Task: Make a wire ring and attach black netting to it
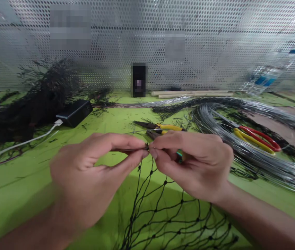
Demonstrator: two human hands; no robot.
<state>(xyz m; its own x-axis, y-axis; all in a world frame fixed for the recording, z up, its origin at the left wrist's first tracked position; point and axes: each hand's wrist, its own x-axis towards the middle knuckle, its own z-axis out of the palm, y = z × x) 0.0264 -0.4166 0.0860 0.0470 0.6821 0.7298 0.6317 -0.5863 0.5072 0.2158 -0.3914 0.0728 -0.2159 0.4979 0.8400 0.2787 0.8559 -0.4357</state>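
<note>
My left hand point(92, 166) and my right hand point(191, 163) meet in the middle of the view, thumb and forefinger of each pinched together. Between the fingertips is the top edge of a black knotted net point(165, 182), with a thin strand, maybe wire, running back under my left fingers. The net's open mesh hangs below and spreads towards the bottom of the view. Just beyond my fingers lie yellow-handled pliers point(169, 127) and a second pair point(154, 133), partly hidden by my right hand. A small green bit shows behind my right fingers, too covered to name.
A coil of silvery wire point(215, 139) lies at right, with red-and-yellow-handled pliers point(258, 139) on it. Dark fibres point(51, 86) heap at left beside a black box point(74, 113) with a white cable point(19, 144). Pale sticks point(191, 93) and a bottle point(267, 78) stand near the perforated metal panel point(116, 45).
</note>
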